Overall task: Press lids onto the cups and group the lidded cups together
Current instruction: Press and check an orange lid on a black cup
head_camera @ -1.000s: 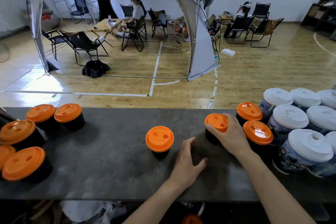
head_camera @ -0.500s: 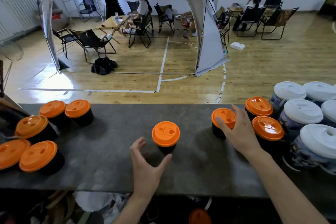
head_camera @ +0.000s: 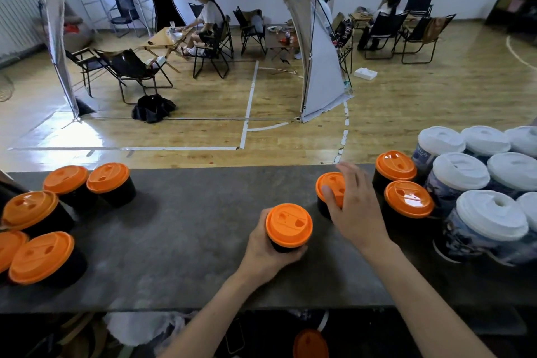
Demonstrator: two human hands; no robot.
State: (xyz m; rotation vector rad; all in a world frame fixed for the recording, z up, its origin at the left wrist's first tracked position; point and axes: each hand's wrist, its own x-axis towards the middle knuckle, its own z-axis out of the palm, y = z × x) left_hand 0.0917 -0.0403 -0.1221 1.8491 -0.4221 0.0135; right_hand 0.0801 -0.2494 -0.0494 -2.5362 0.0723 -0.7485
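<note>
Orange lids [head_camera: 288, 225] look smooth, faintly glossy plastic — the grey surface [head_camera: 189, 229] matt and mottled, stone-like — the floor [head_camera: 406, 113] polished wood.

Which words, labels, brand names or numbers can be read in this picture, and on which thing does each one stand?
No text can be read for certain.
Blue printed cup, at the left end of the white-lidded group: pale lettering on its wall, too blurred to read.
Orange lid at the middle of the counter: only moulded marks, no letters legible.
</note>
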